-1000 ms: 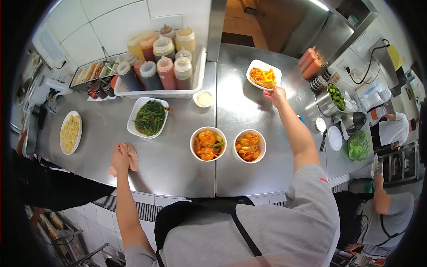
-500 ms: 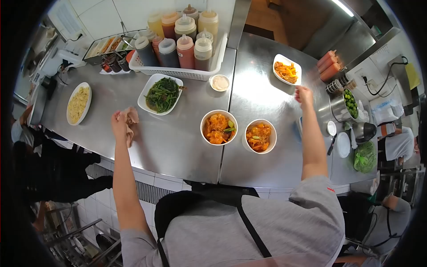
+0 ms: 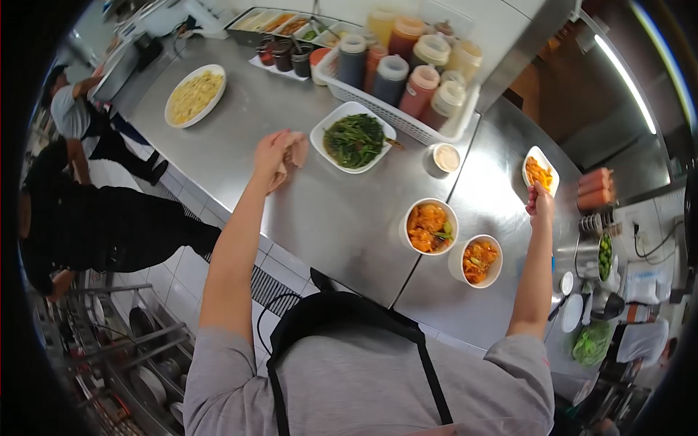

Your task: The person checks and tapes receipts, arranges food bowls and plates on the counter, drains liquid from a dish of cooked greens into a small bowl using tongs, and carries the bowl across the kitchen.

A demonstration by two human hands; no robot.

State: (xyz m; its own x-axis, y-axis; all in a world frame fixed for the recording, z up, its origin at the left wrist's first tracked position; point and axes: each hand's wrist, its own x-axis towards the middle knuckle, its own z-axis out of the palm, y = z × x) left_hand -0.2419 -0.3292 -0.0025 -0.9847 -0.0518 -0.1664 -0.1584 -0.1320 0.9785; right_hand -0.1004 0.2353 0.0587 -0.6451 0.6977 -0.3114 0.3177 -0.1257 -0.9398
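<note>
My left hand (image 3: 270, 154) is closed around a crumpled beige cloth (image 3: 293, 150) just above the steel counter. Right of it sits a white square dish of cooked dark greens (image 3: 354, 139). On the far right, the fingers of my right hand (image 3: 539, 203) are bent together at the near rim of a white dish of orange-coloured food (image 3: 539, 170). Whether they grip the rim or something small is hidden. Between my arms stand two white paper bowls of orange saucy food, a left bowl (image 3: 429, 226) and a right bowl (image 3: 476, 261).
A white basket of sauce bottles (image 3: 407, 120) stands at the back, near a small lidded tub (image 3: 442, 159). An oval plate of pale yellow food (image 3: 195, 96) lies at left. Right are red bottles (image 3: 595, 187) and a pot of green produce (image 3: 589, 256). People stand beyond the counter's left side.
My view has turned, so the counter appears shifted and tilted. My right hand now overlaps the near edge of the orange food dish. My left hand still holds the cloth, closer to the greens.
</note>
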